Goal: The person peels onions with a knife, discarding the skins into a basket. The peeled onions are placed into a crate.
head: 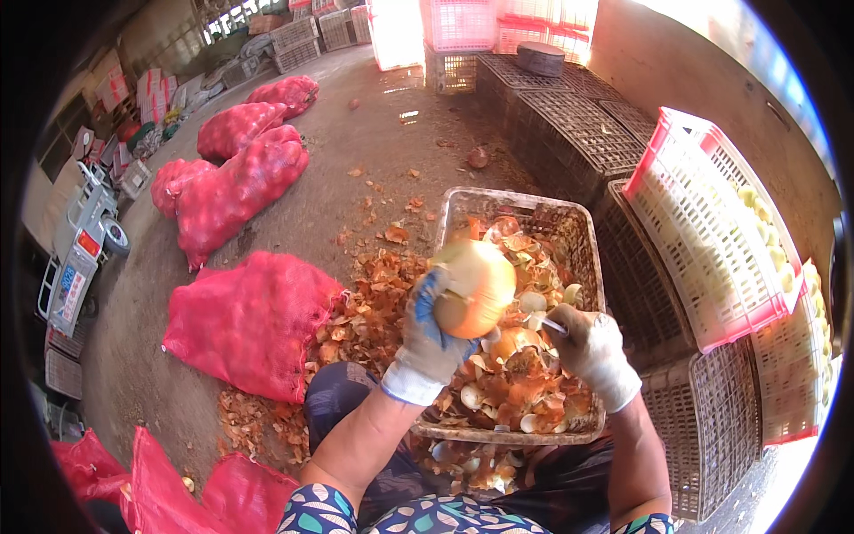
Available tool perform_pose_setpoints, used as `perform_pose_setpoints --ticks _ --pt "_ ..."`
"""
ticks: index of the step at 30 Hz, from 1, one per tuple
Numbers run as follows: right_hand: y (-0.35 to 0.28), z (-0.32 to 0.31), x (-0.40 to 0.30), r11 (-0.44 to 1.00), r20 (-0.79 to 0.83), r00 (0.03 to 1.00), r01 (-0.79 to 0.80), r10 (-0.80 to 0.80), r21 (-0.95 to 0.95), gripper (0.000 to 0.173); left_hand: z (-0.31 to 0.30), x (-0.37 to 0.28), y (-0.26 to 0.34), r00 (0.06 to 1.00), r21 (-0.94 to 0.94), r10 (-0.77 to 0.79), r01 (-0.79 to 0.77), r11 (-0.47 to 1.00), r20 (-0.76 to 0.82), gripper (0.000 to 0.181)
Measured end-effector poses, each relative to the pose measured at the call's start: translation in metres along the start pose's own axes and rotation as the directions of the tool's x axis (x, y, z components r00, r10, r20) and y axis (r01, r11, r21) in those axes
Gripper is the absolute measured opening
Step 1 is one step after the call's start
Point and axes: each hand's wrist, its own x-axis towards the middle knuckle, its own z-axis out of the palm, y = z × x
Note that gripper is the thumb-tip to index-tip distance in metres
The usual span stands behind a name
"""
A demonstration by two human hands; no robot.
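My left hand (434, 327), in a white knit glove with blue on the palm, holds a large yellow onion (477, 287), part of its dry skin off. To its right my right hand (587, 337), also gloved, is closed around a small knife (555, 326), of which only a short metal part shows. Both hands are above a dirty plastic crate (514, 437) of onion skins (534, 377) and cut onion ends. The knife is apart from the onion.
Red mesh sacks (247, 327) lie at left on a floor strewn with onion skins (367, 307). Stacked dark crates (640, 267) line the right side, beside a white and pink crate (714, 233) of peeled onions (767, 233). A three-wheeled vehicle (77, 260) stands far left.
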Motion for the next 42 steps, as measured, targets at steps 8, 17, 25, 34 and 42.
perform_pose_setpoints --ticks 8,17,25,34,42 --pt "-0.05 -0.022 0.008 0.366 0.181 0.904 -0.331 0.387 0.87 0.043 0.005 0.003 -0.017 0.963 0.238 0.221 -0.182 0.954 -0.152 0.05" --pt "-0.059 -0.029 0.015 0.477 0.26 0.847 -0.487 0.464 0.732 0.037 -0.003 -0.005 -0.036 0.992 0.316 0.121 -0.104 0.943 -0.037 0.05" --pt "-0.046 -0.031 0.018 0.448 0.139 0.829 -0.425 0.542 0.787 0.018 -0.022 -0.007 -0.044 0.98 0.739 0.191 -0.17 0.652 0.056 0.057" --pt "-0.001 -0.029 0.019 0.536 0.133 0.848 -0.438 0.513 0.722 0.037 -0.031 -0.005 -0.04 0.994 0.279 -0.109 0.109 0.954 -0.017 0.066" --pt "-0.045 -0.055 0.02 0.366 0.325 0.901 -0.417 0.289 0.832 0.047 -0.03 -0.018 -0.045 0.984 0.634 0.006 -0.12 0.764 0.179 0.05"
